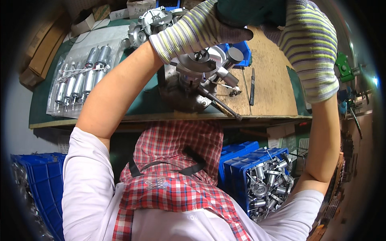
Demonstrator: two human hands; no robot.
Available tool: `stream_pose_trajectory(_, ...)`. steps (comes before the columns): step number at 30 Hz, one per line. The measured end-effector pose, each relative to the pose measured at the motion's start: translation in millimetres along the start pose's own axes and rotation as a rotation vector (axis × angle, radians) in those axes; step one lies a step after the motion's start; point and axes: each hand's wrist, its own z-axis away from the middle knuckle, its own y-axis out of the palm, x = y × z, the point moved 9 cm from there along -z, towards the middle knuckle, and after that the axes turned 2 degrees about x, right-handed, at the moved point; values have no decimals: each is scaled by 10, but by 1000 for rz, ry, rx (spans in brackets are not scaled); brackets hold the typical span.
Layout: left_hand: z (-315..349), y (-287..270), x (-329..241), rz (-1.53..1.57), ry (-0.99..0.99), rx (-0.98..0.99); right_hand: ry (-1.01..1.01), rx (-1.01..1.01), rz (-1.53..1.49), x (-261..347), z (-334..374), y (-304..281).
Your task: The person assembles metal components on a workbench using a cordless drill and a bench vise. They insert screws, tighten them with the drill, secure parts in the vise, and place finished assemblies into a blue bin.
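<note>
Both my hands are raised high at the top of the view, in striped knitted gloves with dark palms. Between them is a dark green, blurred object [251, 13], cut off by the upper edge; I cannot make out its kind. My left hand [201, 30] grips its left side, with the thumb lying along underneath. On its other side my right hand [309, 44] closes around it, most fingers hidden. Below them on the bench stands a metal fixture [191, 76] with a round part on top and a lever handle [220, 105] pointing toward me.
Silver cylindrical motors [78, 82] lie in a clear plastic tray at left. Cast metal housings [152, 22] are piled behind. A blue bin [243, 54] and a dark pen-like tool [252, 86] are on the wooden board [273, 80]. Blue crates [237, 160] of metal parts flank my lap.
</note>
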Motion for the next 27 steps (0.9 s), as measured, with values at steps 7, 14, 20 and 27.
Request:
stream_pose_trajectory(7,-95,169,-178,-200,7,47,-323,-202,-183,-164,48,106)
stream_pose_trajectory(14,-63,106,-72,-185,-100,18,208,156,-944,-220,-55,369)
stream_pose_trajectory(20,-52,193,-118,76,-302,233,-92,206,-177,-222,-236,533)
stream_pose_trajectory(27,-5,140,-338,-338,-144,-68,-441,-247,-281,100,-79,43)
